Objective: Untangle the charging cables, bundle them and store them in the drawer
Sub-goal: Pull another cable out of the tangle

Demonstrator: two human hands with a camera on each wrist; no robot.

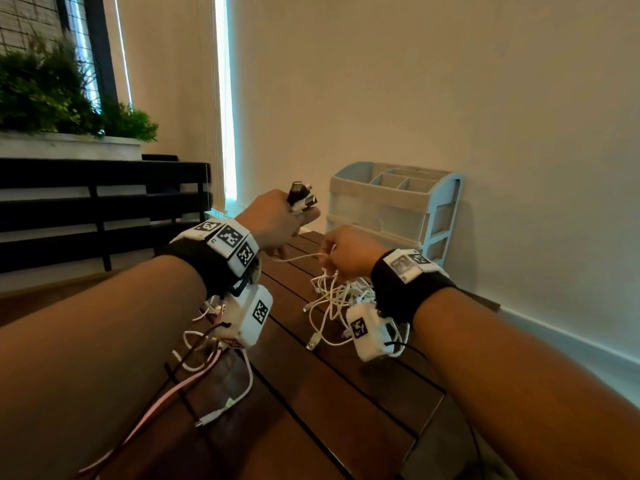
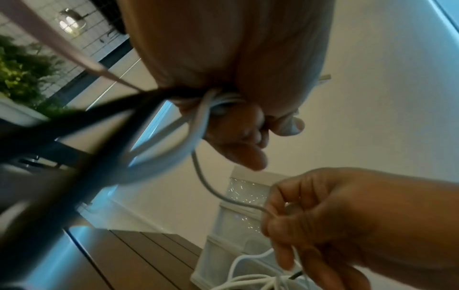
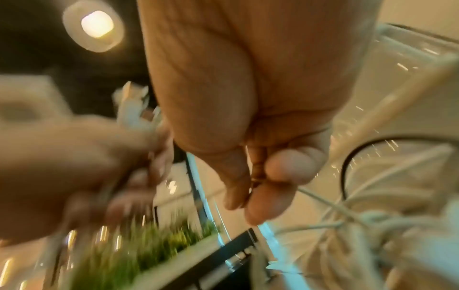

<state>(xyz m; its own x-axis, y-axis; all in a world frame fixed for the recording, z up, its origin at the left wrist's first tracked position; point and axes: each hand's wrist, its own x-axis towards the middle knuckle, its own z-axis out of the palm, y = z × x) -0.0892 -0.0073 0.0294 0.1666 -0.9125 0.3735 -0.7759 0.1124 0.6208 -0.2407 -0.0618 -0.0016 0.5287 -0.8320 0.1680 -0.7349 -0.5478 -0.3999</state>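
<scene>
Head view: left hand point(image 1: 273, 221) raised above the dark brown slatted wooden table point(image 1: 346, 393), fingers curled round a cluster of black and white USB plug ends point(image 1: 302, 199) poking up out of the fist. Right hand point(image 1: 349, 252) lower, just in front of the pale blue and beige plastic drawer organiser point(image 1: 394, 209) standing against the wall, thumb and fingers pinching one thin white cable point(image 1: 294, 258) stretched between both hands. Below it, on the table, a tangled heap of white charging cables point(image 1: 339, 303). Under the left wrist, hanging pink, white and black cable strands point(image 1: 207, 368). Left wrist view: cords gripped in the closed fist
</scene>
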